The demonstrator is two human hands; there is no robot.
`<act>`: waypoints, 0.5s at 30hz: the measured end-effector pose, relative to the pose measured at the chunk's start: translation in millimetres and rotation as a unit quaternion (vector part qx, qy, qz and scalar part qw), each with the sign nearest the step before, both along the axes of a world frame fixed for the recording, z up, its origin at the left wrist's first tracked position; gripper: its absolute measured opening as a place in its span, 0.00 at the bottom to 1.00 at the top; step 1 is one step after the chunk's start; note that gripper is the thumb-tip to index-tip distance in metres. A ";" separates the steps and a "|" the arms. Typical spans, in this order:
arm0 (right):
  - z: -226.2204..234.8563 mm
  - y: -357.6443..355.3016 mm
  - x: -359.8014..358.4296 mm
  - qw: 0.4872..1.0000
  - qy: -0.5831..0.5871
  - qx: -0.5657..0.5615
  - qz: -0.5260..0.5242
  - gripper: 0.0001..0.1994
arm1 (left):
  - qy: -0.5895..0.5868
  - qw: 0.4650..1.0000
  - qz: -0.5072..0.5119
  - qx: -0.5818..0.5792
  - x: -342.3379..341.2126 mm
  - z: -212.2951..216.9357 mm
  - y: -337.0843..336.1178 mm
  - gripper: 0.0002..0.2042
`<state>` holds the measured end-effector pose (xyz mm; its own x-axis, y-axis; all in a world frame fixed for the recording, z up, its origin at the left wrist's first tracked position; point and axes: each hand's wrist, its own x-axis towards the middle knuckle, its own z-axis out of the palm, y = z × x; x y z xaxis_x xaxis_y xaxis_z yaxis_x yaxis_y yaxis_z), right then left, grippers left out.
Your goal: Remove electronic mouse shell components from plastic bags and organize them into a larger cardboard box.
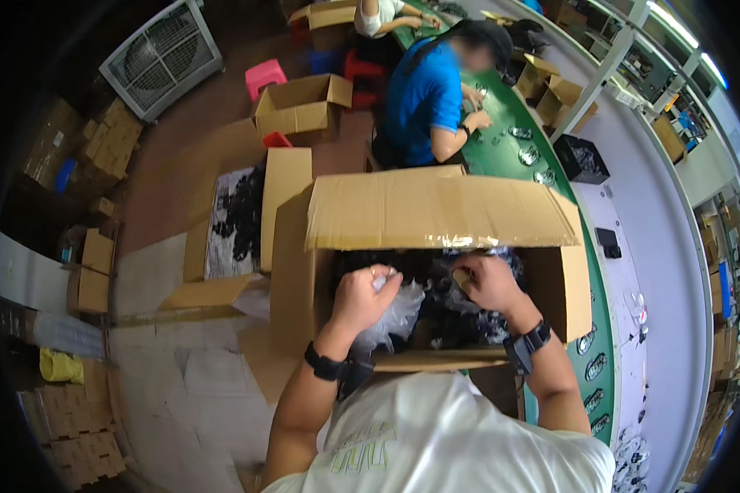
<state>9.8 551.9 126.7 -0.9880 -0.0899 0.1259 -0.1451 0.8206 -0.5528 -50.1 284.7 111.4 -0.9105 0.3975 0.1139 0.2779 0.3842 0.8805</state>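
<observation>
An open cardboard box (436,205) stands right in front of me, its far flap raised. Inside lie dark parts (427,329) whose kind I cannot make out, with crumpled clear plastic around them. My left hand (365,301) is closed on a bunched clear plastic bag (390,316) at the box's left side. Over the right side of the box, my right hand (493,283) has its fingers curled in a pinch beside more clear plastic. What lies between those fingertips is mostly hidden. Both wrists wear black bands.
A second open carton (238,222) with black pieces is at the left. Along the right runs a green work surface (514,140) carrying several small clear-and-dark parts. A person in a blue shirt (427,99) works there, another beyond. A black bin (582,160) stands beside it.
</observation>
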 end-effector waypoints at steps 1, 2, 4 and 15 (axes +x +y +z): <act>-1.7 0.7 -10.5 0.991 -0.072 0.112 0.004 0.07 | 0.001 1.000 -0.006 -0.006 -6.9 2.9 1.2 0.13; -10.3 1.0 -7.7 0.990 -0.073 0.121 0.021 0.06 | 0.015 1.000 -0.004 -0.004 -2.7 1.2 -0.2 0.13; -3.7 -5.7 4.2 0.997 -0.046 0.055 0.023 0.06 | 0.028 1.000 0.001 -0.001 1.5 -1.1 -1.9 0.12; 4.4 -6.5 -9.5 0.977 -0.098 -0.186 -0.030 0.10 | 0.053 0.999 0.008 0.012 -3.0 1.8 -4.6 0.12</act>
